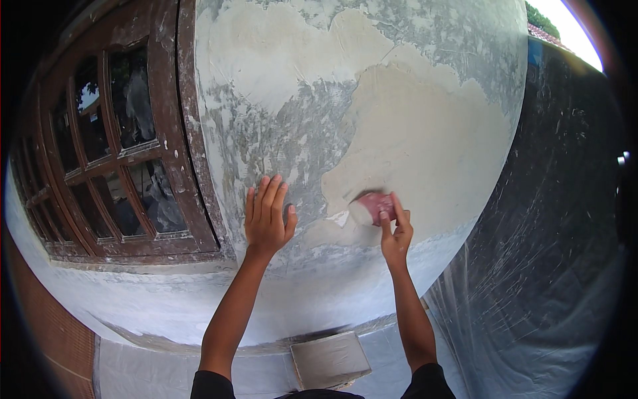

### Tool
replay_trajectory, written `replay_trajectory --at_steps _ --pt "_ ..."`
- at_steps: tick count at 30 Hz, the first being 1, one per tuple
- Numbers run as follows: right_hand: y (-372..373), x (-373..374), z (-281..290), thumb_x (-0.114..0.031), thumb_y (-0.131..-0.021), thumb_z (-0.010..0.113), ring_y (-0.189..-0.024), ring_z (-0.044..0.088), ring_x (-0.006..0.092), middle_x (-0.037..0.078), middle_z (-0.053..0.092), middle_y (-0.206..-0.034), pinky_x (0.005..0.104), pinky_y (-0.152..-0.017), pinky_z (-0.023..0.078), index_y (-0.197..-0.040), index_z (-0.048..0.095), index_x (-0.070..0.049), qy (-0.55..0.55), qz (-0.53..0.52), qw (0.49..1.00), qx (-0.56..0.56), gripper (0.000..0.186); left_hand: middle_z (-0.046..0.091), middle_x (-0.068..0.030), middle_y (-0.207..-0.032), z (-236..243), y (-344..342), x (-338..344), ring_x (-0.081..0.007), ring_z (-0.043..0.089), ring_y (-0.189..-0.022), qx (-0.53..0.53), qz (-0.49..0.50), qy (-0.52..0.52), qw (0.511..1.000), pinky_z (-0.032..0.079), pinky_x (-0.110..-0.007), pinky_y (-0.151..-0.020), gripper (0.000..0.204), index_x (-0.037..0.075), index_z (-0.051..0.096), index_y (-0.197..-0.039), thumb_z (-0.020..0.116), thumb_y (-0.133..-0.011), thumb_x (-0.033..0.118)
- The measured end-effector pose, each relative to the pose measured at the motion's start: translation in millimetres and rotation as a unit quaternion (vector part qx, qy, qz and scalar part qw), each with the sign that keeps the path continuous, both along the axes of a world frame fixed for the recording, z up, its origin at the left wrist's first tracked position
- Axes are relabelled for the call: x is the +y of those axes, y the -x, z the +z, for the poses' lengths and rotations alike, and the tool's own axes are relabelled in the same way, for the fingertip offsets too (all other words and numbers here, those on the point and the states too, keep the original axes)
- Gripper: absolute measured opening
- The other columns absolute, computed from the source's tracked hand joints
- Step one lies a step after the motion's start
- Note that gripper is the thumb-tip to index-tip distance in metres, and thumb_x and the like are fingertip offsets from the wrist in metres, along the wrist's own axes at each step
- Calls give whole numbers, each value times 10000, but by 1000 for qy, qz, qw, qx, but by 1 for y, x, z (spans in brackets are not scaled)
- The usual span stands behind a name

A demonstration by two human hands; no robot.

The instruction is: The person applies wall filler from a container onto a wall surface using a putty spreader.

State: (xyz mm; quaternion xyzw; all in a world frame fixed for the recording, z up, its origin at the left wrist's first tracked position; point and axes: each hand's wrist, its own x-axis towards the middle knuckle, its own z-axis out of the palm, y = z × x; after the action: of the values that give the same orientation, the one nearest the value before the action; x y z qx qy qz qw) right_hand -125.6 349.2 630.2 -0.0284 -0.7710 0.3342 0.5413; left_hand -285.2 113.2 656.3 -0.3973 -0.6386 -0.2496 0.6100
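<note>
My left hand (pixel 268 216) lies flat against the patchy grey-and-white wall (pixel 292 133), its fingers stretched upward and holding nothing. To its right, my right hand (pixel 397 233) grips a small flat piece (pixel 377 206), reddish-pink with a pale left part. It is pressed to or just off the wall; motion blur hides its exact kind. Around it spreads a smooth cream-coloured layer of wall filler (pixel 419 133). Just left of the held piece, a small bright white patch (pixel 339 218) shows at the layer's lower left edge.
A brown wooden window (pixel 169 166) with glass panes is on the left. Below me sits a rectangular box (pixel 330 359) with a cream-smeared top, on pale sheeting (pixel 259 372). Dark, splattered plastic sheeting (pixel 545 219) hangs at right. Brown ribbed material (pixel 53 332) lies lower left.
</note>
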Motion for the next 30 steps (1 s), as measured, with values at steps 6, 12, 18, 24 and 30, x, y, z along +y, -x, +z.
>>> replay_trajectory --at_steps 6,12,18,24,30 --pt "-1 -5 5 -86 -977 607 -1071 546 178 114 585 -1171 302 -970 412 -1405 529 -21 17 15 1000 19 440 502 -140 -1437 1 -1 2 -315 401 -1405 -1 2 0 1000 249 -516 -1172 477 44 468 -1368 555 -921 185" --pt "11 -17 28 -107 -935 668 -953 525 166 80 600 -1036 280 -936 401 -1354 593 -39 217 81 947 222 431 507 -140 -1433 0 -1 2 -316 409 -1399 -1 -2 -4 1000 252 -515 -1171 476 42 471 -1367 557 -920 180" --pt "15 -20 34 -154 -946 671 -996 522 154 58 582 -1045 283 -924 397 -1397 557 -69 121 10 984 132 473 505 -137 -1435 0 -1 1 -316 412 -1397 0 -1 -3 1000 252 -516 -1172 475 40 476 -1365 558 -916 175" --pt "13 -20 25 -109 -962 643 -992 515 154 51 575 -1010 272 -939 392 -1373 566 -11 -53 -12 998 37 430 514 -123 -1433 1 0 2 -289 424 -1393 3 4 -8 1000 263 -495 -1175 463 46 503 -1354 552 -916 186" --pt "19 -7 39 -112 -968 645 -1064 582 144 118 582 -1320 257 -930 447 -1429 486 11 215 66 943 244 503 496 -136 -1444 -1 0 1 -314 401 -1406 -1 -4 -2 1000 246 -517 -1175 486 42 475 -1368 566 -909 174"
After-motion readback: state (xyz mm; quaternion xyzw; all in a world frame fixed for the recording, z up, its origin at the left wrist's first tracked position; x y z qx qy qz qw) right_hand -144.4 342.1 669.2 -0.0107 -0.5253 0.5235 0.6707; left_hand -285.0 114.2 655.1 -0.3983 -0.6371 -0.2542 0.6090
